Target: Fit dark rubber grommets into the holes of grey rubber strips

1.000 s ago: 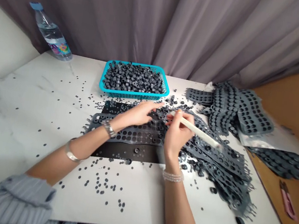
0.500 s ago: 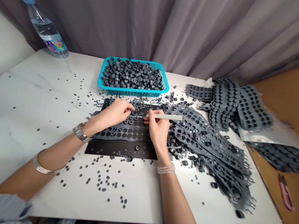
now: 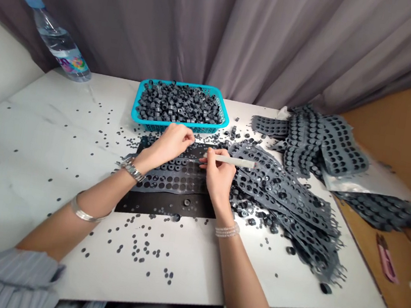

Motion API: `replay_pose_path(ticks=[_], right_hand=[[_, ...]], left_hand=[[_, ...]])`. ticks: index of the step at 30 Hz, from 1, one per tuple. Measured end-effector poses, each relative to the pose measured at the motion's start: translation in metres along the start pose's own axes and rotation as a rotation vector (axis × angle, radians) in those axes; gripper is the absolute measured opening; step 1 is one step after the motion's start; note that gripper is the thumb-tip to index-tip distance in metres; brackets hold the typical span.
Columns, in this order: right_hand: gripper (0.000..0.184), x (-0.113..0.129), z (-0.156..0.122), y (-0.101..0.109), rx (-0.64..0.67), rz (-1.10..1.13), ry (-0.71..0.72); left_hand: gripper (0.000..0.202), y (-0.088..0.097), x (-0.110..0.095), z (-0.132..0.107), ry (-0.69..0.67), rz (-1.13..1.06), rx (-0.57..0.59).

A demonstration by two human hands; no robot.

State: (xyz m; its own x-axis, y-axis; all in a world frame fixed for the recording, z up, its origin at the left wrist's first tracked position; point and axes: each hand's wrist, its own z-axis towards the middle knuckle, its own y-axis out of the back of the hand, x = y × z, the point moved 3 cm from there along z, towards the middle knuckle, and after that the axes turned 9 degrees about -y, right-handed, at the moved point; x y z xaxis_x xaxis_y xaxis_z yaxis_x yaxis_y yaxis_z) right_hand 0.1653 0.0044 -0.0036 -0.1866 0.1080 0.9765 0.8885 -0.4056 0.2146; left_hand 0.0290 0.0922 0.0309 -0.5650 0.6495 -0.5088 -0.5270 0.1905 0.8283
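A grey rubber sheet (image 3: 186, 184) with rows of round holes and round pieces lies on a black mat (image 3: 167, 206). My right hand (image 3: 221, 174) rests at the sheet's upper right, its fingers wrapped round a slim whitish pen-like stick (image 3: 240, 162). My left hand (image 3: 174, 142) is above the mat's far edge, just in front of the turquoise basket (image 3: 143, 121). Its fingers are curled together, and whatever they may hold is hidden. Small black ring-shaped rubber pieces (image 3: 182, 104) fill the basket.
Perforated rubber sheets (image 3: 279, 195) are piled right of the mat among loose rings. More sheets (image 3: 303, 137) lie behind on a plastic bag. Small dark discs (image 3: 140, 252) are scattered over the white table. A water bottle (image 3: 62, 47) stands back left; pink-handled snips (image 3: 387, 258) lie at right.
My left hand has lifted off the sheet and moved away from me, a little right, toward the basket. My right hand stays near the same place with the stick. The view has shifted slightly.
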Motion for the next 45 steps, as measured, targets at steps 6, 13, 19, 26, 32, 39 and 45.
replay_pose_path(ticks=[6,13,19,26,32,39,45], right_hand=[[0.029,0.000,0.001,0.003,0.014,-0.028,0.021],[0.030,-0.003,0.000,-0.011,0.170,-0.190,0.065],[0.029,-0.001,-0.002,-0.015,0.184,-0.286,0.110],[0.025,-0.001,-0.002,-0.018,0.199,-0.331,0.158],[0.022,0.000,-0.006,-0.023,0.187,-0.417,0.252],[0.019,0.003,-0.008,-0.028,0.116,-0.513,0.239],[0.028,-0.002,-0.004,-0.022,0.100,-0.308,0.115]], left_hand=[[0.047,-0.009,-0.008,0.003,-0.154,-0.136,0.119],[0.032,0.001,-0.004,-0.033,-0.028,-0.022,0.206],[0.023,-0.018,0.004,-0.039,-0.050,0.078,0.231],[0.028,-0.018,-0.004,-0.041,-0.050,0.137,0.201],[0.019,-0.018,-0.012,-0.041,-0.002,0.196,0.134],[0.013,0.005,-0.006,-0.043,0.119,-0.100,-0.045],[0.012,0.036,0.011,-0.054,0.458,-1.038,-0.291]])
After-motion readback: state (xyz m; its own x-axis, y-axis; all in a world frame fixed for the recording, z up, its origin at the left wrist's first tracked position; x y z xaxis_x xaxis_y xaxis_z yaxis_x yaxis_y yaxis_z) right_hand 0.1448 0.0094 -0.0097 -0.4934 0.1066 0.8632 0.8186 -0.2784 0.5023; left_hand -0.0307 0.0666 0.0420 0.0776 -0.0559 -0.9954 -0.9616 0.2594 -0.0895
